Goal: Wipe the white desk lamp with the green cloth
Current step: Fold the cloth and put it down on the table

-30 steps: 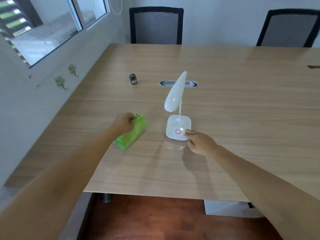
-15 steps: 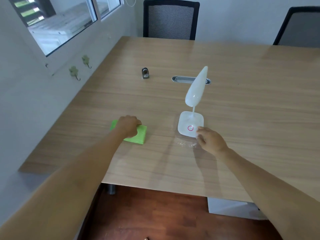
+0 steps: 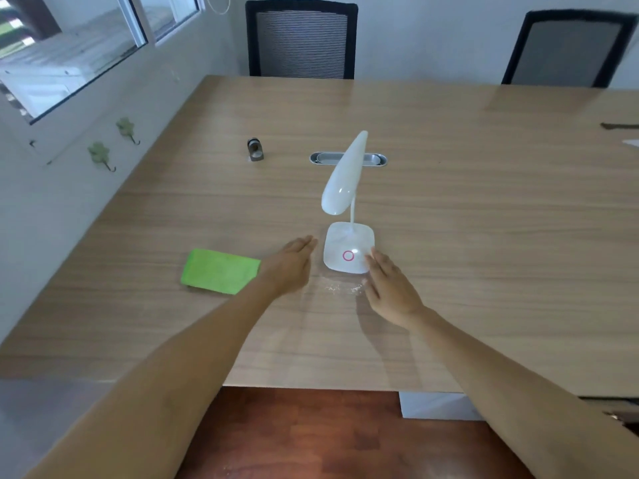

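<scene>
The white desk lamp (image 3: 347, 247) stands upright on the wooden table (image 3: 466, 219), its square base bearing a pink ring and its long head tilted up and away. A folded green cloth (image 3: 218, 270) lies flat on the table to the lamp's left. My left hand (image 3: 290, 266) hovers between cloth and lamp base, fingers stretched out, holding nothing. My right hand (image 3: 389, 288) is flat with fingers apart, its fingertips touching the base's near right corner.
A small dark metal object (image 3: 255, 149) and an oval cable grommet (image 3: 348, 158) sit further back on the table. Two black mesh chairs (image 3: 301, 39) stand at the far edge. A wall with a window and hooks runs along the left.
My left hand has let go of the green cloth and moved right toward the lamp base. The cloth now lies flat by itself. My right hand stays at the base.
</scene>
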Action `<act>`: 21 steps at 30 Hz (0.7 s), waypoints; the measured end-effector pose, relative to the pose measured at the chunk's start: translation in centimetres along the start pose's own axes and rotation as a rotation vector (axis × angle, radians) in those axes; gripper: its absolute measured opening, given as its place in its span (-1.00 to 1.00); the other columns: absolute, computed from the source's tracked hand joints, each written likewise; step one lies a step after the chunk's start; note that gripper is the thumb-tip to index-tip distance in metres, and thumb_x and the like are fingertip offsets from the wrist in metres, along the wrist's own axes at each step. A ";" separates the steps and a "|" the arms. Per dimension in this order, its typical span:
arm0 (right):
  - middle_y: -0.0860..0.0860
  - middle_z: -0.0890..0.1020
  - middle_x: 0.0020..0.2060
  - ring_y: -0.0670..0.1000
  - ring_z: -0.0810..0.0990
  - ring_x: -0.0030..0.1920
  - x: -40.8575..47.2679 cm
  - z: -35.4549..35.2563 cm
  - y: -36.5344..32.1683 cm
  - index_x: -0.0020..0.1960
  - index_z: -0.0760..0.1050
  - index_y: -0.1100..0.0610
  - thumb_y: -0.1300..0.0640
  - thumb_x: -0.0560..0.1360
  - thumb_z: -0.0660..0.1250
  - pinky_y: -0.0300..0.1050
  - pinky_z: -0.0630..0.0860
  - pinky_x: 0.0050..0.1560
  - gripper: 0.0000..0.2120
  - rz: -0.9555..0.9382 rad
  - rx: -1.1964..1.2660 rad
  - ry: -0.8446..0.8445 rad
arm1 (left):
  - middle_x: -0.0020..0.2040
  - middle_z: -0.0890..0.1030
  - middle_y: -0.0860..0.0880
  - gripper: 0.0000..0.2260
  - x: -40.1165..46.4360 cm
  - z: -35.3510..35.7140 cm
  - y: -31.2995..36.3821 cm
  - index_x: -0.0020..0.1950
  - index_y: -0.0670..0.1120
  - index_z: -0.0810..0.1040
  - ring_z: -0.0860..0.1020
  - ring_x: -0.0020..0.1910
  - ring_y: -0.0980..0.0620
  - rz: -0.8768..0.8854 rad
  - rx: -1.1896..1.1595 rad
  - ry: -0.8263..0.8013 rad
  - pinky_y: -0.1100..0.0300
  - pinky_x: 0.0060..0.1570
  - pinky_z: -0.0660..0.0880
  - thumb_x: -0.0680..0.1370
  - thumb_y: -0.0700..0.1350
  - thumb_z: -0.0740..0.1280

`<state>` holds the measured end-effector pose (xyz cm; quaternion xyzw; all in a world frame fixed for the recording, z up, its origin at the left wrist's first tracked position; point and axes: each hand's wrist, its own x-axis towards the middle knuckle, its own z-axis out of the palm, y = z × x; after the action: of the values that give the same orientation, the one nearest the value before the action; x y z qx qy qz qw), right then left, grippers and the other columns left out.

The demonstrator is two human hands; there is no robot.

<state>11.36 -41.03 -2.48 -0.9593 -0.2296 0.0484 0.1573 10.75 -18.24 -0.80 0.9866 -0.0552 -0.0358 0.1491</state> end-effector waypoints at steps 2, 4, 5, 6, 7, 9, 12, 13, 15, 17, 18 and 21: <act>0.17 0.10 0.52 0.18 0.08 0.52 -0.5 0.6 0.3 0.49 0.02 0.22 -0.03 0.54 -0.07 0.10 0.12 0.51 -0.42 0.046 -0.028 -0.042 | 0.56 0.13 -0.07 -0.54 0.2 1.2 1.3 0.52 -0.13 0.12 0.17 0.52 -0.03 0.062 -0.020 -0.021 0.14 0.48 0.14 0.61 -0.18 0.08; 0.07 -0.03 0.55 0.10 -0.06 0.54 -0.9 1.1 0.6 0.52 -0.09 0.14 -0.04 0.58 -0.04 0.11 -0.01 0.54 -0.42 0.094 -0.038 -0.114 | 0.56 0.12 -0.09 -0.54 0.3 2.3 1.9 0.51 -0.15 0.14 0.18 0.52 -0.04 0.091 -0.016 -0.046 0.12 0.51 0.14 0.60 -0.17 0.10; 0.02 -0.07 0.55 0.06 -0.10 0.55 -1.1 1.3 0.6 0.52 -0.13 0.11 -0.08 0.57 -0.08 0.11 -0.05 0.54 -0.42 0.101 -0.044 -0.138 | 0.56 0.11 -0.08 -0.54 0.2 2.6 2.0 0.51 -0.15 0.14 0.17 0.52 -0.02 0.083 -0.010 -0.065 0.11 0.52 0.13 0.61 -0.14 0.08; -0.01 -0.08 0.55 0.04 -0.12 0.55 -1.1 1.5 0.6 0.52 -0.14 0.08 -0.11 0.54 -0.14 0.11 -0.07 0.54 -0.40 0.106 -0.048 -0.154 | 0.56 0.12 -0.08 -0.53 0.0 2.9 2.1 0.51 -0.16 0.14 0.16 0.52 -0.01 0.068 -0.007 -0.076 0.12 0.53 0.12 0.61 -0.09 0.04; -0.03 -0.09 0.55 0.02 -0.13 0.55 -1.2 1.5 0.6 0.52 -0.15 0.07 -0.12 0.53 -0.17 0.11 -0.08 0.54 -0.39 0.109 -0.046 -0.163 | 0.55 0.14 -0.10 -0.49 -0.1 3.1 2.2 0.50 -0.18 0.16 0.19 0.52 -0.02 0.065 -0.016 -0.059 0.12 0.52 0.12 0.58 -0.02 -0.04; -0.06 -0.10 0.55 0.00 -0.14 0.54 -1.1 1.7 0.8 0.52 -0.15 0.05 -0.11 0.57 -0.16 0.12 -0.10 0.54 -0.43 0.114 -0.041 -0.166 | 0.52 0.22 -0.16 -0.33 -0.3 3.6 2.5 0.47 -0.23 0.22 0.25 0.49 -0.08 0.082 -0.011 -0.011 0.09 0.49 0.17 0.46 0.08 -0.18; -0.07 -0.10 0.55 -0.01 -0.15 0.54 -0.9 1.6 1.1 0.52 -0.15 0.05 -0.07 0.61 -0.11 0.12 -0.12 0.54 -0.46 0.107 -0.057 -0.162 | 0.49 0.28 -0.20 -0.29 -0.5 4.0 2.5 0.45 -0.25 0.27 0.29 0.47 -0.13 0.079 0.008 0.001 0.02 0.48 0.22 0.44 0.09 -0.20; -0.07 -0.10 0.55 -0.01 -0.16 0.54 -0.8 1.5 1.1 0.52 -0.15 0.05 -0.07 0.61 -0.11 0.12 -0.12 0.55 -0.47 0.105 -0.058 -0.163 | 0.47 0.31 -0.23 -0.31 -0.4 4.1 2.6 0.43 -0.27 0.29 0.31 0.45 -0.16 0.078 0.001 0.005 -0.01 0.47 0.23 0.45 0.07 -0.18; -0.07 -0.10 0.55 -0.02 -0.16 0.54 -0.8 1.3 1.1 0.52 -0.15 0.06 -0.06 0.61 -0.10 0.12 -0.13 0.55 -0.47 0.100 -0.047 -0.165 | 0.45 0.34 -0.25 -0.34 -0.5 4.1 2.7 0.41 -0.29 0.32 0.34 0.43 -0.20 0.078 -0.016 0.005 -0.05 0.45 0.23 0.46 0.05 -0.15; -0.06 -0.10 0.55 -0.01 -0.15 0.54 -0.9 1.4 1.1 0.52 -0.15 0.06 -0.05 0.61 -0.08 0.12 -0.12 0.55 -0.46 0.101 -0.035 -0.148 | 0.49 0.27 -0.19 -0.31 -0.7 4.1 2.6 0.45 -0.23 0.26 0.26 0.48 -0.17 0.079 0.005 0.004 -0.02 0.47 0.20 0.44 0.09 -0.19; -0.05 -0.10 0.55 -0.01 -0.14 0.54 -1.0 1.5 1.2 0.52 -0.15 0.07 -0.05 0.61 -0.07 0.12 -0.11 0.55 -0.45 0.108 -0.028 -0.131 | 0.52 0.22 -0.16 -0.29 -0.8 4.1 2.5 0.48 -0.19 0.22 0.21 0.50 -0.14 0.057 0.014 0.005 -0.02 0.49 0.17 0.43 0.11 -0.22; -0.01 -0.11 0.55 0.00 -0.14 0.54 -1.6 1.7 1.6 0.52 -0.17 0.10 -0.04 0.61 -0.08 0.10 -0.12 0.55 -0.45 0.183 -0.002 -0.102 | 0.56 0.14 -0.11 -0.30 -1.9 4.6 2.1 0.52 -0.13 0.11 0.10 0.54 -0.08 -0.108 -0.023 0.069 -0.06 0.50 0.08 0.44 0.14 -0.23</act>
<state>10.33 -42.61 -4.51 -0.9727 -0.1489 0.1110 0.1392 8.22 -21.35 -4.49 0.9870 0.0039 -0.0104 0.1601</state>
